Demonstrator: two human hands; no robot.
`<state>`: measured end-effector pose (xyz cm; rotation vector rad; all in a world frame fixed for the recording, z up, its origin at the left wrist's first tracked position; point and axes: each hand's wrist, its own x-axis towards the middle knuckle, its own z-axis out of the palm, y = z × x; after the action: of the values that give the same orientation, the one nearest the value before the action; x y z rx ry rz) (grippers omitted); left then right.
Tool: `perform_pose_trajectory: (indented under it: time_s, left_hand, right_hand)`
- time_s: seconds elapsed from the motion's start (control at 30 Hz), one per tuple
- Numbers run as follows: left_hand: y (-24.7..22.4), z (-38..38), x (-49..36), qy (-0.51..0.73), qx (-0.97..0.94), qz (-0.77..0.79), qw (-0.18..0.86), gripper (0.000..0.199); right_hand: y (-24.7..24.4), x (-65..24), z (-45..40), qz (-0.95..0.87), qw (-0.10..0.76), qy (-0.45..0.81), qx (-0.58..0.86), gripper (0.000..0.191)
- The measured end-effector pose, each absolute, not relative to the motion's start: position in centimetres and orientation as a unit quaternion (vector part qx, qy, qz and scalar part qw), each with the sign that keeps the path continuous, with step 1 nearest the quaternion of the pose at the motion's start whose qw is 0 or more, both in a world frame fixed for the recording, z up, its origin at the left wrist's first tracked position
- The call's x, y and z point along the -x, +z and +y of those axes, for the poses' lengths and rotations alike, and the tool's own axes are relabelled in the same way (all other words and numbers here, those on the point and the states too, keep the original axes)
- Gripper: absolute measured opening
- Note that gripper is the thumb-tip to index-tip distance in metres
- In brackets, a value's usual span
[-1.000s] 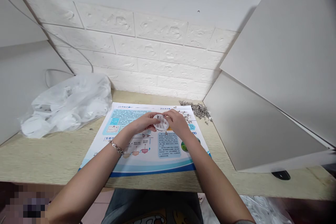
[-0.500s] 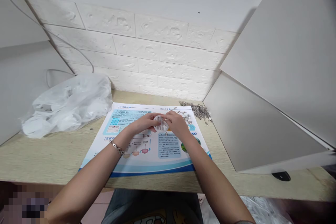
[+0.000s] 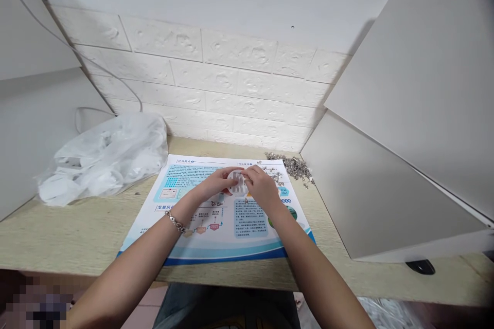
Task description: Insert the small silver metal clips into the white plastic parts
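Note:
A small round white plastic piece [image 3: 236, 188] with slots is held above a printed sheet [image 3: 216, 253]. My left hand [image 3: 213, 185], with a chain bracelet on its wrist, grips the piece from the left, thumb across its face. My right hand [image 3: 261, 185] has its fingers pressed together at the piece's right edge; what they pinch, if anything, is too small to make out. A few tiny metal parts [image 3: 216, 204] lie on the sheet below my left hand. More small metal parts [image 3: 295, 167] form a pile beyond the sheet's right corner.
At the left, a translucent plastic bag [image 3: 104, 159] with white pieces rests on the wooden table [image 3: 77, 239]. White panels [image 3: 397, 180] stand on the right, with a black object [image 3: 421, 267] by their lower edge. Behind is a white brick-patterned wall [image 3: 219, 82].
The view has shifted slightly, so the scene sits a little lower. My hands stay around the round piece, and its slotted face shows more clearly between them.

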<state>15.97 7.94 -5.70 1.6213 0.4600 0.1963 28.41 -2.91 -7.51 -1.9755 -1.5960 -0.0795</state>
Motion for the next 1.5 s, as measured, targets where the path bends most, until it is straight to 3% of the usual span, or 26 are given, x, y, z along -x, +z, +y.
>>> perform_pose_trajectory:
  time_s: [0.3, 0.97, 1.23, 1.33, 1.5]
  left_hand:
    - [-6.2, 8.1, -16.1, 0.086, -0.735, 0.194, 0.644, 0.052]
    - [-6.6, 7.4, -16.6, 0.198, -0.728, 0.221, 0.618, 0.047]
    - [-6.7, 7.6, -16.7, 0.208, -0.683, 0.259, 0.651, 0.042]
    - [-7.0, 7.8, -16.8, 0.196, -0.675, 0.257, 0.663, 0.041]
    - [-7.3, 7.8, -17.0, 0.204, -0.675, 0.231, 0.67, 0.037]
  right_hand:
    - [-7.9, -28.0, -2.7, -0.592, 0.337, -0.075, 0.728, 0.026]
    - [-8.8, -27.7, -2.2, -0.572, 0.296, -0.188, 0.741, 0.027]
    - [-7.9, -27.9, -2.5, -0.613, 0.244, -0.144, 0.737, 0.034]
    - [-7.7, -27.8, -2.3, -0.607, 0.295, -0.099, 0.731, 0.032]
    - [-7.8, -27.9, -1.8, -0.526, 0.465, 0.014, 0.712, 0.027]
